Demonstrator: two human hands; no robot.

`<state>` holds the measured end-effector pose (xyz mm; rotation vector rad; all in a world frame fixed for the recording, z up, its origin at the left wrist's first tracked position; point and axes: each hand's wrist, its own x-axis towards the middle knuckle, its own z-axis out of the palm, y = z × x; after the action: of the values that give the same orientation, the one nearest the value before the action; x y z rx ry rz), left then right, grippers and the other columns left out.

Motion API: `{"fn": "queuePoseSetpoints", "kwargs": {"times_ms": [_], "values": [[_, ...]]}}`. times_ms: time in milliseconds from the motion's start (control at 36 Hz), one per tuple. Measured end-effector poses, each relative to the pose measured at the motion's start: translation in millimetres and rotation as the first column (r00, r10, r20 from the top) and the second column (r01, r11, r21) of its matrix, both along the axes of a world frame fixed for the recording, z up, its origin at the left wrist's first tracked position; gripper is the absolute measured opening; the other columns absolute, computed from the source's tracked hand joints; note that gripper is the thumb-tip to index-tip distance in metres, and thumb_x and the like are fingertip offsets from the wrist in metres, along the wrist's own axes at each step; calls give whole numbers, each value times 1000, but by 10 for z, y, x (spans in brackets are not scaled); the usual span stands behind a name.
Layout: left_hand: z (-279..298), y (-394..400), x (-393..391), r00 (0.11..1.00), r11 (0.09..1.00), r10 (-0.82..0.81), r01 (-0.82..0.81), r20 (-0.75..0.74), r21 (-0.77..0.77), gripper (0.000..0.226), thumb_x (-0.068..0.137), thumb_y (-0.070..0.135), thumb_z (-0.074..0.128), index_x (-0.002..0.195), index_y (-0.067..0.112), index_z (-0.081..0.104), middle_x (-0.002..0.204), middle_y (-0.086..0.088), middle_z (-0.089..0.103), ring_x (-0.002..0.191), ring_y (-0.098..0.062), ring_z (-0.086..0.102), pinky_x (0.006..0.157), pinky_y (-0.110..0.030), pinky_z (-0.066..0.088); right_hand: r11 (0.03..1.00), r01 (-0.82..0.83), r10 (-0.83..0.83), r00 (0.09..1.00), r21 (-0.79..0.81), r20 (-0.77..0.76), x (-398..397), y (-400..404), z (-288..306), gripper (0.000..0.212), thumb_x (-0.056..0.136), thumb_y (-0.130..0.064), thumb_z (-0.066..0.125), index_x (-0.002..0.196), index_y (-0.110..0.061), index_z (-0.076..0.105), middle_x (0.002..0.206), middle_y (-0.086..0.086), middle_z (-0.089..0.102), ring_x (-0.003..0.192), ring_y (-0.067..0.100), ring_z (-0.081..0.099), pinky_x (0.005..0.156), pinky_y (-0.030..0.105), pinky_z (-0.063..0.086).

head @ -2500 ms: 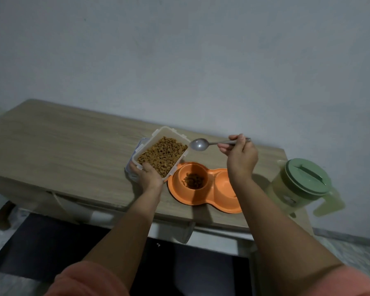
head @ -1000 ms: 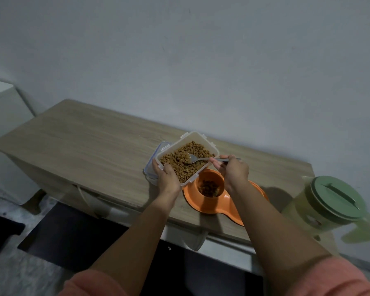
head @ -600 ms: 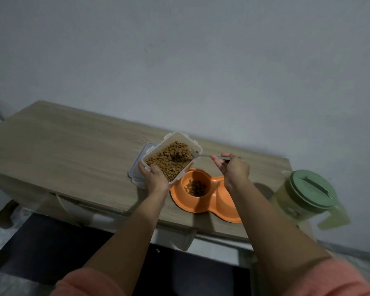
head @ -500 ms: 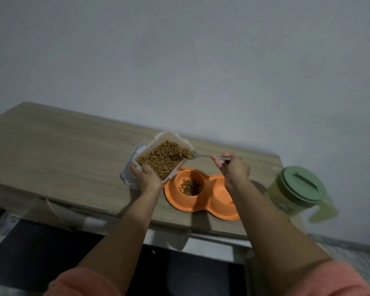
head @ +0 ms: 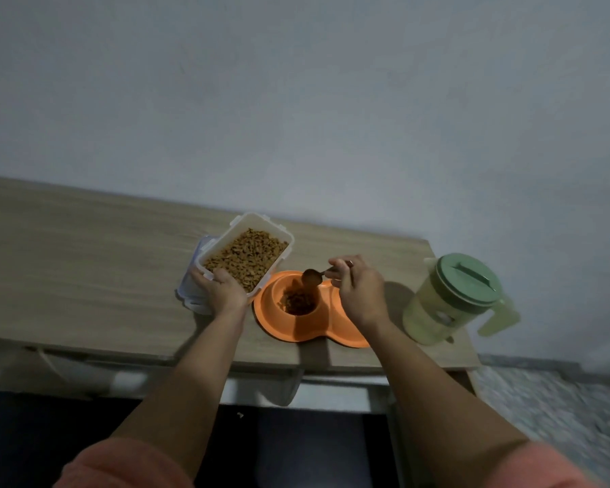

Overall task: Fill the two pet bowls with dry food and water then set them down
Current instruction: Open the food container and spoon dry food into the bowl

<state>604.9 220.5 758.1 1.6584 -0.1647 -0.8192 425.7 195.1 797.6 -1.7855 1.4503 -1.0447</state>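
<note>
Right fingers (head: 346,272): pinched the spoon (head: 312,276) handle; the right hand (head: 358,294) held it above the left bowl (head: 298,301).
Left fingers (head: 222,276): curled over the near rim of the food box (head: 245,257), the left hand (head: 222,292) holding it tilted.
Change: half a second earlier the spoon was in the food box; it was now tipped over the left bowl, kibble falling.
Meaning: dry food partly filled; judged more scoops possible.
Right bowl (head: 335,304): mostly hidden behind the right hand; contents could not be told. Water step judged outstanding.
Feeder (head: 296,329): orange, on the surface (head: 85,269) near its front edge.
Lid (head: 191,294): lay under the food box.
Jug (head: 451,297): green-lidded, right of the feeder, apart.
Obstruction: food box close beside the feeder.
</note>
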Motion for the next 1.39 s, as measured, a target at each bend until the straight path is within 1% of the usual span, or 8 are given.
{"fn": "queuePoseSetpoints", "kwargs": {"times_ms": [167, 306, 556, 694, 889, 1028, 1250, 1389], "values": [[73, 42, 53, 999, 999, -38, 38, -32, 0, 55, 101, 29, 22, 153, 35, 5, 151, -18, 33, 127, -40, 45, 101, -58, 45, 927, -42, 4, 995, -372, -101, 160, 78, 275, 32, 98, -18, 41, 98, 1, 67, 93, 13, 60, 80, 22, 70, 74, 40, 59], [138, 106, 103, 994, 995, -97, 98, -58, 24, 54, 101, 33, 21, 151, 41, 2, 148, -17, 36, 123, -42, 47, 99, -60, 44, 813, -204, 109, 973, -545, -201, 456, 141, 446, 29, 92, -12, 44, 100, 2, 68, 90, 16, 59, 77, 14, 58, 69, 20, 48], [260, 251, 195, 965, 964, -258, 260, -48, 49, 52, 103, 38, 22, 151, 42, 3, 143, -18, 42, 119, -43, 50, 89, -57, 49, 778, -512, 226, 768, -364, -599, 893, 229, 201, 48, 78, -21, 41, 114, 3, 62, 106, 22, 60, 80, 35, 67, 55, 33, 57], [305, 310, 275, 955, 957, -285, 289, -82, 37, 51, 102, 38, 21, 151, 40, 4, 143, -15, 42, 117, -43, 52, 88, -58, 49, 817, -534, 280, 696, -216, -662, 987, 243, 123, 52, 82, -9, 63, 132, -2, 51, 122, 19, 49, 94, 39, 62, 73, 45, 57], [310, 334, 444, 950, 951, -307, 309, -63, 18, 50, 102, 39, 22, 149, 42, 6, 137, -13, 46, 97, -31, 53, 71, -46, 50, 831, -547, 334, 634, -99, -698, 1154, 256, 143, 57, 87, -19, 62, 141, -10, 43, 131, 10, 41, 105, 31, 61, 92, 41, 52], [260, 339, 476, 946, 947, -320, 321, -53, 26, 50, 102, 36, 22, 149, 40, 6, 133, -11, 47, 100, -33, 56, 74, -48, 49, 821, -570, 387, 583, -21, -715, 1232, 250, 181, 53, 88, -19, 62, 138, -11, 47, 129, 6, 45, 110, 26, 58, 98, 37, 48], [209, 273, 472, 953, 954, -298, 300, -47, 31, 45, 101, 35, 25, 145, 43, 15, 125, -13, 52, 98, -32, 56, 69, -47, 52, 818, -570, 385, 638, -73, -667, 1176, 210, 149, 55, 84, -15, 67, 136, -12, 51, 137, 4, 52, 123, 22, 53, 105, 32, 44], [205, 186, 485, 943, 944, -327, 329, -55, 33, 44, 102, 38, 24, 145, 43, 16, 123, -12, 48, 99, -32, 52, 73, -50, 51, 842, -477, 293, 797, -252, -527, 1067, 145, 86, 48, 79, -10, 68, 126, -5, 60, 129, 14, 57, 121, 29, 53, 102, 36, 47]]}}
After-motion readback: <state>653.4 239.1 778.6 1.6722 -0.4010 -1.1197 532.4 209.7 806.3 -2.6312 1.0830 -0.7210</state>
